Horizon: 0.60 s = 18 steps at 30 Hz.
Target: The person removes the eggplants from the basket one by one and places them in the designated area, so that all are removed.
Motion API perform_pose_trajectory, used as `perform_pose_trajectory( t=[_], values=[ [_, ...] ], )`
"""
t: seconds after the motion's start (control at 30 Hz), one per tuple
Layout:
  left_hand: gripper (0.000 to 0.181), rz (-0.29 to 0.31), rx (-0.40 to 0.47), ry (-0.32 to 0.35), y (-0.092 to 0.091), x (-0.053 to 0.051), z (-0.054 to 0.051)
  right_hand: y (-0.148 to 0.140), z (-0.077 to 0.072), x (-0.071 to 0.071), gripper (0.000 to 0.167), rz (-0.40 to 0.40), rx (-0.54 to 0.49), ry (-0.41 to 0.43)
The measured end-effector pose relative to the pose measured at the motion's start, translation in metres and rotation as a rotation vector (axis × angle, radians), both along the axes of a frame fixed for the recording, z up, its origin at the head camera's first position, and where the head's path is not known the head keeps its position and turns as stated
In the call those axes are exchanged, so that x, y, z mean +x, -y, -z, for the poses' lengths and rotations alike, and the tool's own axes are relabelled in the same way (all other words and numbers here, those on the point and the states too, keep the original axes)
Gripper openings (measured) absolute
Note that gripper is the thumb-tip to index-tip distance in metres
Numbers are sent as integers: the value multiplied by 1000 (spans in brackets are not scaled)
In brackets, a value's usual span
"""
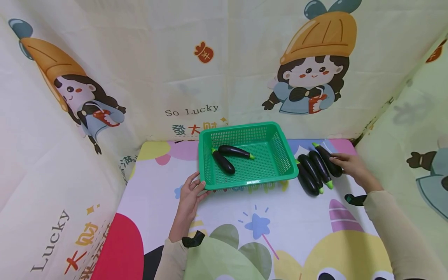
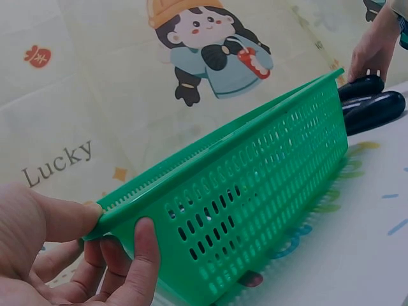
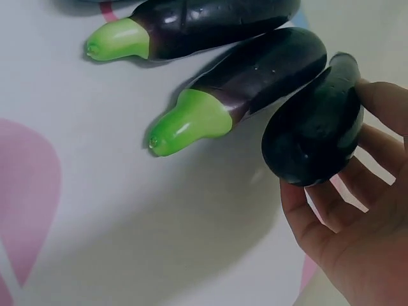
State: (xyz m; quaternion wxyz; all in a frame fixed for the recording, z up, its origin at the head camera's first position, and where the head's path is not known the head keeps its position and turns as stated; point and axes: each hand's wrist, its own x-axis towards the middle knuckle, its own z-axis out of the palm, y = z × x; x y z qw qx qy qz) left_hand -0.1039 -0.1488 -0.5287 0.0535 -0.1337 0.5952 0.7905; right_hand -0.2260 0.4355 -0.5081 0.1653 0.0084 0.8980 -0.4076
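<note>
A green plastic basket stands on the table with two dark eggplants, one and another, lying inside. My left hand grips the basket's near left corner; the left wrist view shows the thumb over the rim and the fingers below and against the outer wall. Right of the basket, several eggplants lie side by side. My right hand holds the rightmost eggplant. In the right wrist view, thumb and fingers are around that eggplant, beside another with a green stem end.
A printed cloth covers the table. Pale cartoon-printed fabric walls rise behind and at both sides. The basket's far side stands near the back wall. Dark bands are at both wrists.
</note>
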Motion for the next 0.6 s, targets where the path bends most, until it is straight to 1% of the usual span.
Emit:
perform_pose_trajectory(
  t=[0.1,0.33,0.5,0.53,0.6],
  values=[
    [57,-3,2,5,0,0,0,0,0,-1,64,-7,30,18],
    [58,0,-1,4,0,-1,1,2,-1,1,65,-3,54,11],
    [58,-2,1,3,0,-1,1,2,3,2,62,6,53,-4],
    [58,-2,1,4,0,-1,1,2,4,2,61,23,53,-3],
    [58,-4,0,6,-1,-1,1,2,6,1,61,26,61,3]
  ],
)
